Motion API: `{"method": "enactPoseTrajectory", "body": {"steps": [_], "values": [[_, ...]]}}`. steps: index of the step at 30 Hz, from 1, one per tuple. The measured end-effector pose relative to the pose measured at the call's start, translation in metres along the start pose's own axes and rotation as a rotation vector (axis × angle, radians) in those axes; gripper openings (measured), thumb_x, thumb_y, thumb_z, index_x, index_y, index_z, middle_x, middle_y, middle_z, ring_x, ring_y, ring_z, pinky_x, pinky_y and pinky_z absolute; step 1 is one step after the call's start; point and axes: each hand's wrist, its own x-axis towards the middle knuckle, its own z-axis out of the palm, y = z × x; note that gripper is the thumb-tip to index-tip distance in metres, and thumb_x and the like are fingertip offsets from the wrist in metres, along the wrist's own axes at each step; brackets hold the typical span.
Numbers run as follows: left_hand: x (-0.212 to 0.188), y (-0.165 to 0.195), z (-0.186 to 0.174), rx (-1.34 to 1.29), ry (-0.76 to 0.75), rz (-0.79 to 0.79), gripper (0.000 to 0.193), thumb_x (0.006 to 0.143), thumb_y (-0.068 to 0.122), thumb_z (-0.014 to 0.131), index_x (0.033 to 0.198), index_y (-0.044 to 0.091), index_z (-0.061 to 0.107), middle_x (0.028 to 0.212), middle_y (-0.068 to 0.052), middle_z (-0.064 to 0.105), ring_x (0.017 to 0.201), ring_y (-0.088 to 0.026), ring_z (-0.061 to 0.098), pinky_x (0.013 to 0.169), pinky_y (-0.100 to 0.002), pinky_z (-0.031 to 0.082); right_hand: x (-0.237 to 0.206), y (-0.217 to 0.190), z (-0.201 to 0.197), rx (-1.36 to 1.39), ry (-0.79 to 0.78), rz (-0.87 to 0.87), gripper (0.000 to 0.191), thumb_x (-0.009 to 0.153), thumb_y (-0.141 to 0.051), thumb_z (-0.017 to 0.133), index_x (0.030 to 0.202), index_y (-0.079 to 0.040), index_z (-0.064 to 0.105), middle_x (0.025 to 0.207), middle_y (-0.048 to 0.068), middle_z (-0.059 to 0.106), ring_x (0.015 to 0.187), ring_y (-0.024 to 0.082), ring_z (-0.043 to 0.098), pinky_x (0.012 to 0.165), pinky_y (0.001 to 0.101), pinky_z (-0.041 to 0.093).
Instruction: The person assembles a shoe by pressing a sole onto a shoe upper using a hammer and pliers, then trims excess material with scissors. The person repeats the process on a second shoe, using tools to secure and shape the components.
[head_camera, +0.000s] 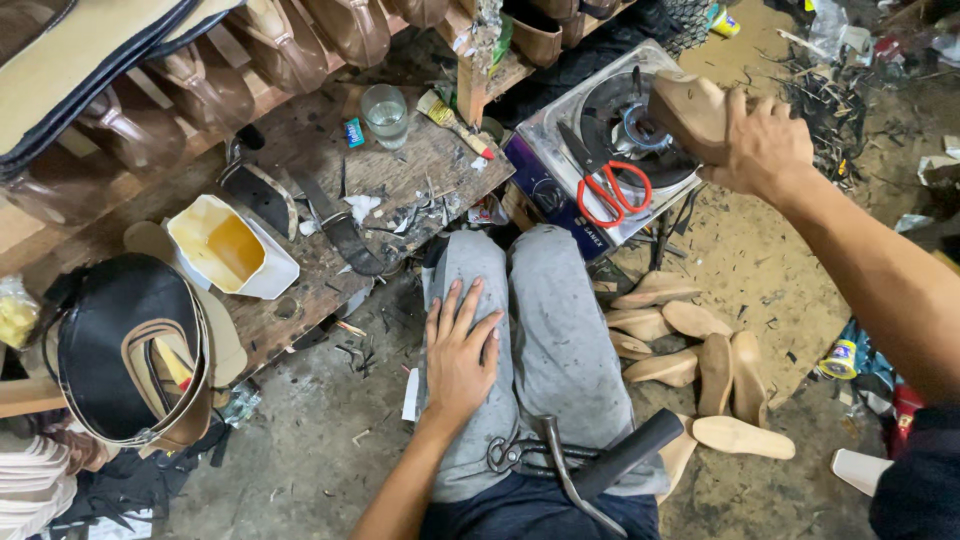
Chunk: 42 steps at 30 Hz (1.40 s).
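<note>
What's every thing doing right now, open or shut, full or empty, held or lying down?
Right hand: gripping a tan shoe piece over the stove.
Left hand: flat on the knee, holding nothing.
Red scissors: shut, on the stove.
Glass: upright.
White tub: open, yellow liquid inside.

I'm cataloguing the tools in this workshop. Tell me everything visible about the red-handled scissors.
The scissors have bright red loop handles and dark metal blades, and they look closed or nearly so. They lie flat on top of the single-burner stove, handles toward the person, blades pointing up-left along the edge of the dark round burner. No hand touches them: the right hand holds a tan shoe last over the burner just beside them, and the left hand rests on the person's knee.
</note>
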Motion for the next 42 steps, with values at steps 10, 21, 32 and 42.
{"method": "enactPoseTrajectory", "body": {"steps": [10, 21, 32, 42], "values": [[-0.001, -0.002, 0.0, 0.01, -0.009, -0.01, 0.027, 0.092, 0.016, 0.062, 0.116, 0.011, 0.074, 0.158, -0.012, 0.046, 0.149, -0.037, 0.036, 0.121, -0.056, 0.024, -0.006, -0.023, 0.028, -0.172, 0.177, 0.041, 0.096, 0.084, -0.051, 0.081, 0.152, 0.0, 0.037, 0.124, 0.026, 0.056, 0.117, 0.038, 0.055, 0.088, 0.0512, 0.047], [-0.001, -0.001, 0.0, 0.027, -0.032, -0.014, 0.029, 0.092, 0.016, 0.062, 0.117, 0.011, 0.074, 0.158, -0.012, 0.046, 0.15, -0.038, 0.035, 0.123, -0.056, 0.023, -0.002, -0.032, 0.041, 0.626, 0.065, 0.212, 0.107, 0.086, -0.056, 0.085, 0.14, 0.013, 0.025, 0.126, 0.043, 0.055, 0.117, 0.054, 0.06, 0.1, 0.053, 0.05], [0.0, 0.002, 0.001, -0.019, -0.021, -0.043, 0.028, 0.089, 0.013, 0.065, 0.116, 0.012, 0.074, 0.157, -0.013, 0.048, 0.149, -0.038, 0.036, 0.122, -0.055, 0.023, -0.02, -0.045, 0.027, 1.101, 0.081, 0.293, 0.093, 0.085, -0.048, 0.082, 0.138, 0.005, 0.028, 0.127, 0.036, 0.06, 0.113, 0.048, 0.064, 0.095, 0.0523, 0.052], [0.073, 0.055, 0.013, -1.239, -0.042, -0.406, 0.085, 0.094, 0.024, 0.069, 0.161, 0.008, 0.019, 0.16, -0.02, 0.034, 0.15, -0.026, 0.034, 0.119, -0.043, 0.037, -0.21, -0.174, -0.014, 2.855, -0.666, -0.195, 0.097, 0.094, -0.069, 0.054, 0.157, 0.003, 0.04, 0.133, 0.041, 0.056, 0.107, 0.049, 0.066, 0.085, 0.0573, 0.057]]}}
